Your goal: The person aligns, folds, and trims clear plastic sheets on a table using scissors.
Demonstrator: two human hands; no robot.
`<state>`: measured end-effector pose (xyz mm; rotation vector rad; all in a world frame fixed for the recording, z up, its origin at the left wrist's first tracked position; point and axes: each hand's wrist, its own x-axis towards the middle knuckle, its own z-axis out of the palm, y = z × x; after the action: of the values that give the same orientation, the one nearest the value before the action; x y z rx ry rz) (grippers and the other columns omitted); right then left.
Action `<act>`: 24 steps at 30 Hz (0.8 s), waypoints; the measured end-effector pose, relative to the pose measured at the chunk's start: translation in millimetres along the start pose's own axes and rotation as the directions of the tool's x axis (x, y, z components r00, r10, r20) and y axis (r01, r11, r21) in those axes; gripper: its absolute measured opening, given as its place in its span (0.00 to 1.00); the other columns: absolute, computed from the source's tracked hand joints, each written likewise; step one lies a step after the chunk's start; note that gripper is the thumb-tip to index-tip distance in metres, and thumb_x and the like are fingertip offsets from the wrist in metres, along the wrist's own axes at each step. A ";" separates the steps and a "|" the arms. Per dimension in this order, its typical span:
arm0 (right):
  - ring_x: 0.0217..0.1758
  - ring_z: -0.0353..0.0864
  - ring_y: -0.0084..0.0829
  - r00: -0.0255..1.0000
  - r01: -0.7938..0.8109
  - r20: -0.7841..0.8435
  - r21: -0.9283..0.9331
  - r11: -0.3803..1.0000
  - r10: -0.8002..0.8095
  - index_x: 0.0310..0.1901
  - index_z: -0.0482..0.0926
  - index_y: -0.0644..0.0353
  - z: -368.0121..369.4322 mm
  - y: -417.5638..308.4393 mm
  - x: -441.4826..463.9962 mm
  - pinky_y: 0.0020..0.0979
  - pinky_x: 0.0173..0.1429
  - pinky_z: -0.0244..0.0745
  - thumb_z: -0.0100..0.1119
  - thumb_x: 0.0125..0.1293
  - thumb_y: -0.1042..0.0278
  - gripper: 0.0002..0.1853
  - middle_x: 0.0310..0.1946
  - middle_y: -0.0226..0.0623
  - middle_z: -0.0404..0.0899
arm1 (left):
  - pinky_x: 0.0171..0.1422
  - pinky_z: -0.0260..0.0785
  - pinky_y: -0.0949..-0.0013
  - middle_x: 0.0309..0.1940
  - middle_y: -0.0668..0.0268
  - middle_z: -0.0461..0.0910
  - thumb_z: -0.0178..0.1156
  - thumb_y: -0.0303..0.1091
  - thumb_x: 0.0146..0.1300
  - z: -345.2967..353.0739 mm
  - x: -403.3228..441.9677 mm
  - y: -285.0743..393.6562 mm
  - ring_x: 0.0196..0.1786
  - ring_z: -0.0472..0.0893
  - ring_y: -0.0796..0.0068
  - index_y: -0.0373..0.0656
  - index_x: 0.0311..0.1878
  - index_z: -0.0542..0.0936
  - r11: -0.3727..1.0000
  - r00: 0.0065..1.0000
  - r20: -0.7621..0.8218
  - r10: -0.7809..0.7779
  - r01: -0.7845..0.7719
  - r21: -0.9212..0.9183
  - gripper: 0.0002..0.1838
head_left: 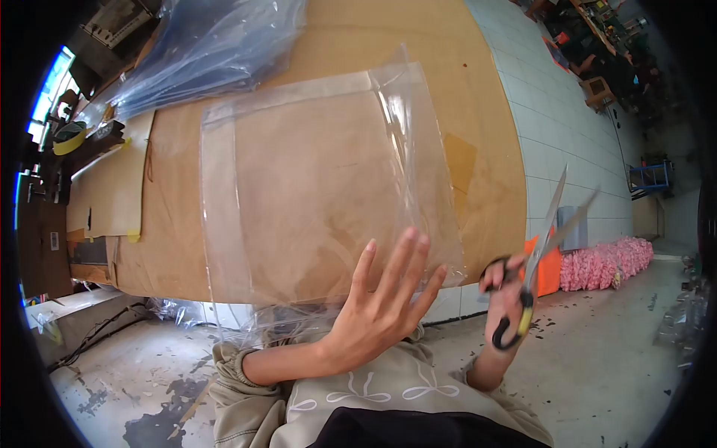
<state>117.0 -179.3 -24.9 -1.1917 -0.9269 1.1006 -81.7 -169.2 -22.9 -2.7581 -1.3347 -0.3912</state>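
Observation:
A clear plastic sheet with folded edges, perhaps a bag or cover [314, 187], lies spread on the brown-covered table [493, 149]. My left hand [385, 299] rests near its lower right part, fingers stretched out and spread, holding nothing. Off the table's right front edge, my right hand [504, 299] grips a pair of scissors [544, 250] by the black and yellow handles. Its blades point up and stand apart, away from the plastic. The near edge of the plastic hangs over the table's front, partly hidden behind my left forearm.
A pile of clear bluish plastic sheets [216, 52] lies at the back left. Cardboard [112, 190] and a yellow tape roll [71, 140] are on the left. Beyond the table's right edge are a pink bundle [609, 265], an orange item [549, 270] and a blue rack [648, 178].

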 end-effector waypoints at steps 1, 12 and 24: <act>0.34 0.71 0.28 0.995 -0.101 -0.001 -0.021 0.995 0.101 0.44 0.64 0.60 -9.4 0.7 -14.0 0.28 0.39 0.70 0.70 0.47 0.44 0.34 0.28 0.31 0.66 | 0.67 0.50 0.42 0.63 0.59 0.67 0.52 0.38 0.57 1.4 0.3 -0.9 0.65 0.65 0.50 0.56 0.60 0.72 1.000 1.000 -0.011 0.014 -0.014 -0.021 0.24; 0.32 0.69 0.20 0.768 -0.588 0.225 -0.121 0.799 0.600 0.43 0.66 0.63 -6.5 5.7 -74.1 0.22 0.37 0.68 0.71 0.50 0.52 0.29 0.31 0.31 0.69 | 0.62 0.54 0.37 0.62 0.62 0.69 0.57 0.45 0.53 2.1 -11.2 -1.3 0.60 0.69 0.42 0.74 0.58 0.72 0.992 0.994 -0.057 -0.095 0.090 -0.086 0.25; 0.31 0.68 0.17 0.794 -0.548 0.209 -0.160 0.821 0.571 0.45 0.69 0.66 -9.1 11.4 -70.0 0.18 0.33 0.66 0.73 0.49 0.59 0.28 0.34 0.30 0.68 | 0.62 0.54 0.30 0.61 0.57 0.69 0.56 0.39 0.55 -3.6 -18.8 -7.4 0.60 0.66 0.33 0.70 0.57 0.74 0.991 0.996 0.040 -0.078 0.081 -0.103 0.24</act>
<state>107.7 -249.2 -36.7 -1.4806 -0.8330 1.7357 -99.3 -179.5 -24.5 -2.8148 -1.4778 -0.4291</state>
